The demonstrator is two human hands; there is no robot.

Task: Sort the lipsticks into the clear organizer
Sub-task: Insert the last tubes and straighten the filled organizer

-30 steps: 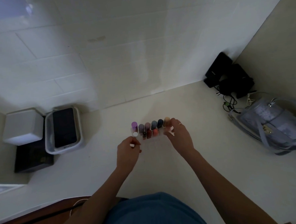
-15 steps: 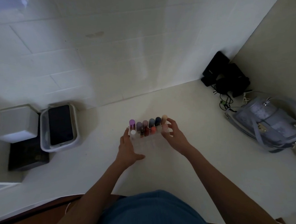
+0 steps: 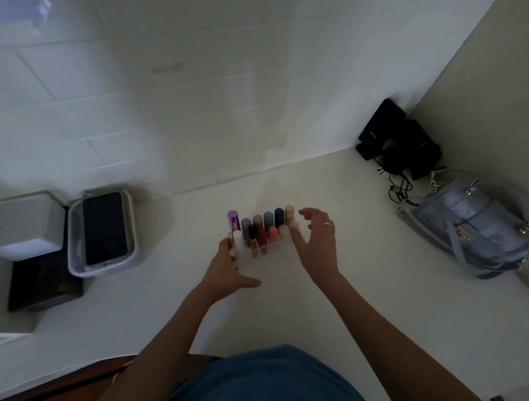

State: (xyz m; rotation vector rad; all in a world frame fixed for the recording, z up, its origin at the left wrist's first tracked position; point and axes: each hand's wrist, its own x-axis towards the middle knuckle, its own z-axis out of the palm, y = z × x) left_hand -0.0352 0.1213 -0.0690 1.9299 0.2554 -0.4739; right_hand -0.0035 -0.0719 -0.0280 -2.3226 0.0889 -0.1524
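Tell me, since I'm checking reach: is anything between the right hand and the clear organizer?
Nothing visible. The right hand hovers open at the right end of the clear plastic organizer of upright lipsticks, with only bare counter beside it.

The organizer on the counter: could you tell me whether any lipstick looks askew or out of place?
Nothing stands out: the lipsticks stand upright in two rows in the clear organizer, with none lying loose on the counter.

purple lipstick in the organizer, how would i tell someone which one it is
Find the clear organizer on the cream counter between the two hands. The purple lipstick stands upright at the far left end of its back row, brighter and taller than the muted caps beside it.
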